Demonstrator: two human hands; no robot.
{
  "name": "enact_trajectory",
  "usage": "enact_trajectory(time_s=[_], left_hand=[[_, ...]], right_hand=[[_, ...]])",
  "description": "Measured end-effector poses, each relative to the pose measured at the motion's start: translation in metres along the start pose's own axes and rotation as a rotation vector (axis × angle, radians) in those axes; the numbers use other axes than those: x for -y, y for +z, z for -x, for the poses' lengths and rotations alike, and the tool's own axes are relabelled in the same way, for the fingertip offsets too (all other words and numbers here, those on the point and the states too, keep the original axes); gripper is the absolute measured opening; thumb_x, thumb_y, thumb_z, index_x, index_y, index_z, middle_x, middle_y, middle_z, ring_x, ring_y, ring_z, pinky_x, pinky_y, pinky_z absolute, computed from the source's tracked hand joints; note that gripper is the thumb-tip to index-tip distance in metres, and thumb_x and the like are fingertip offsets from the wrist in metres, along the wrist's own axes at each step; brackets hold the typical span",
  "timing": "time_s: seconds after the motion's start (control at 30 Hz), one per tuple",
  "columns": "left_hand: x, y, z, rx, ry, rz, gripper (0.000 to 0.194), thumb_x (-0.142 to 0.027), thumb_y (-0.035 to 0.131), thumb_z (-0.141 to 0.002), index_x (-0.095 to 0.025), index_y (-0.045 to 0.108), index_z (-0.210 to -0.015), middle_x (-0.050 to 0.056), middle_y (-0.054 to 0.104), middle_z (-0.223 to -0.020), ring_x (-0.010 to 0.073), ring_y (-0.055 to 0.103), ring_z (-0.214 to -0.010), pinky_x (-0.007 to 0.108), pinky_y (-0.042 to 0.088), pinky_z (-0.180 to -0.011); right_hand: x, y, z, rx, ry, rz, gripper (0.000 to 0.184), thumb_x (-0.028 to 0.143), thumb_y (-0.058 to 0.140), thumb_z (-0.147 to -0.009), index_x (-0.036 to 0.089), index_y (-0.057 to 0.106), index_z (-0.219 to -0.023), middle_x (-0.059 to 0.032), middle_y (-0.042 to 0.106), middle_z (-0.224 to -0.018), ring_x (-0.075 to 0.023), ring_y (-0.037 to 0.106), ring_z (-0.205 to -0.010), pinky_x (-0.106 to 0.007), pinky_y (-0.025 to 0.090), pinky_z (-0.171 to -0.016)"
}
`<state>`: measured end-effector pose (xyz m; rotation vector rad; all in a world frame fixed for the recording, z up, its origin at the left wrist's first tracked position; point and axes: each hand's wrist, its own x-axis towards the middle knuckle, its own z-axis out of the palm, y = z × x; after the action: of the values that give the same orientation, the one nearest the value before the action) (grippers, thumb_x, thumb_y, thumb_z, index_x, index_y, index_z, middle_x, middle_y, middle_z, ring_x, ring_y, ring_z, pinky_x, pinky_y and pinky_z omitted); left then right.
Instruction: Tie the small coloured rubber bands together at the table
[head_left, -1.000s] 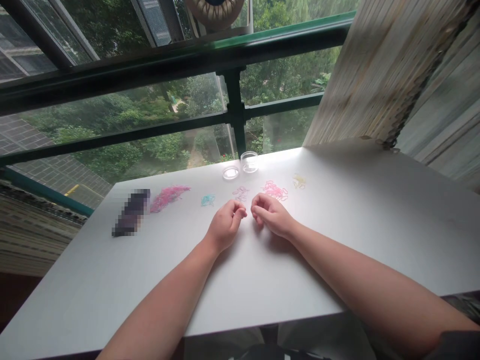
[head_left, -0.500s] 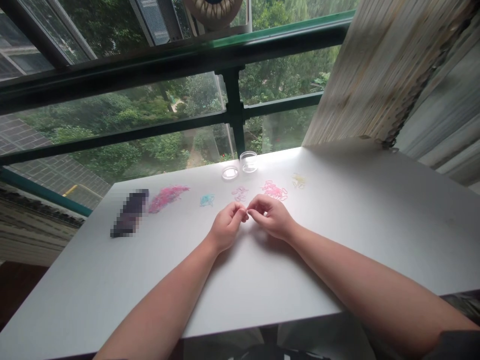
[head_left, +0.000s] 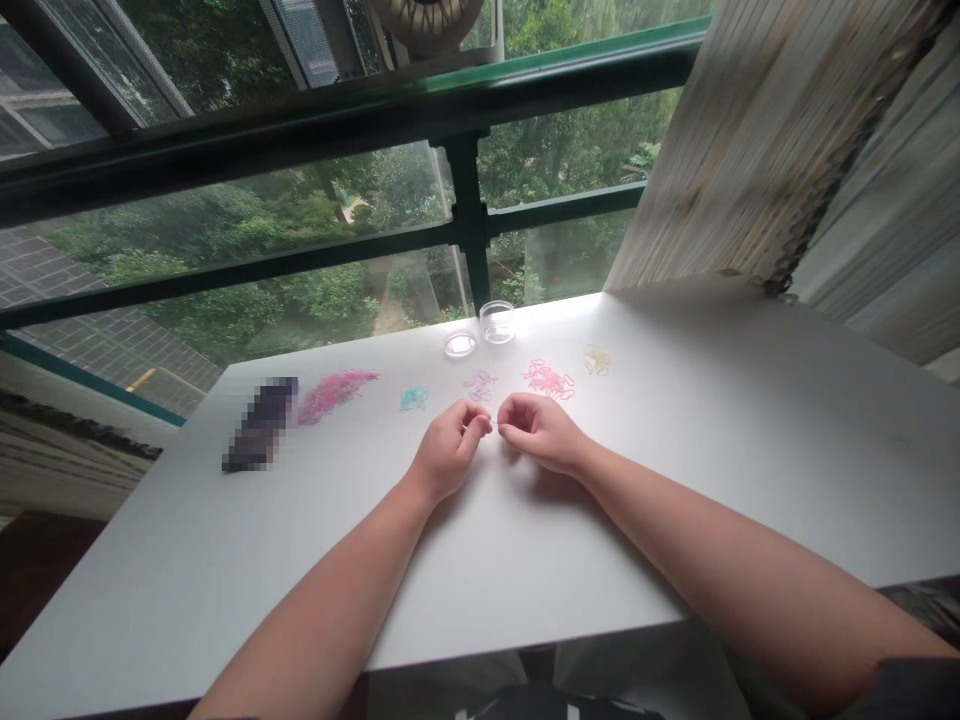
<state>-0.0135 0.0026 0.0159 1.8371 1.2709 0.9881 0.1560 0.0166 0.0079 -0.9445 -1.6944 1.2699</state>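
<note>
My left hand point(head_left: 455, 445) is closed in a pinch above the middle of the table. My right hand point(head_left: 544, 430) pinches just beside it, fingertips a small gap apart from the left ones. A thin, pale strand, like a small rubber band point(head_left: 494, 423), spans the gap between the fingertips; its exact form is too small to tell. Right behind the hands lie a pile of lilac rubber bands point(head_left: 480, 385) and a pile of pink rubber bands point(head_left: 549, 379). Yellow bands point(head_left: 598, 360) lie farther right, and turquoise bands point(head_left: 413, 398) to the left.
A larger heap of mixed pink and purple bands point(head_left: 335, 394) lies at the left, beside a dark blurred-out object point(head_left: 261, 425). A clear round container point(head_left: 497, 322) and its lid point(head_left: 460, 345) stand at the white table's point(head_left: 300, 560) back edge, by the window. A curtain point(head_left: 690, 150) hangs at right.
My two hands have moved slightly apart, opening a small gap between their fingertips with the thin strand across it. The piles, container and lid have stayed in place.
</note>
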Motion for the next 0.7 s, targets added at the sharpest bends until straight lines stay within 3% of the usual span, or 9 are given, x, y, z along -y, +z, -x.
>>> enact_trajectory(time_s=[0.23,0.7], left_hand=[[0.0014,0.0011,-0.0001,0.003,0.001,0.009,0.02,-0.035,0.048,-0.084,-0.018,0.057,-0.083,0.004,0.063,-0.08,0.0155,0.057,-0.074,0.026,0.043,-0.068],[-0.004,0.0038,0.0016,0.008,0.131,-0.151,0.018,-0.031,0.044,-0.087,-0.018,0.056,-0.084,0.005,0.061,-0.086,0.0171,0.056,-0.083,0.027,0.044,-0.071]], right_hand=[[-0.0019,-0.0017,-0.0013,0.011,0.014,-0.041,0.01,0.023,0.059,-0.07,0.016,0.052,-0.07,0.0034,0.05,-0.055,-0.0078,0.045,-0.048,-0.02,0.036,-0.046],[0.0,0.0053,0.0027,-0.11,0.018,0.22,0.011,0.022,0.051,-0.072,0.019,0.044,-0.064,0.0043,0.049,-0.052,-0.0087,0.044,-0.046,-0.021,0.034,-0.045]])
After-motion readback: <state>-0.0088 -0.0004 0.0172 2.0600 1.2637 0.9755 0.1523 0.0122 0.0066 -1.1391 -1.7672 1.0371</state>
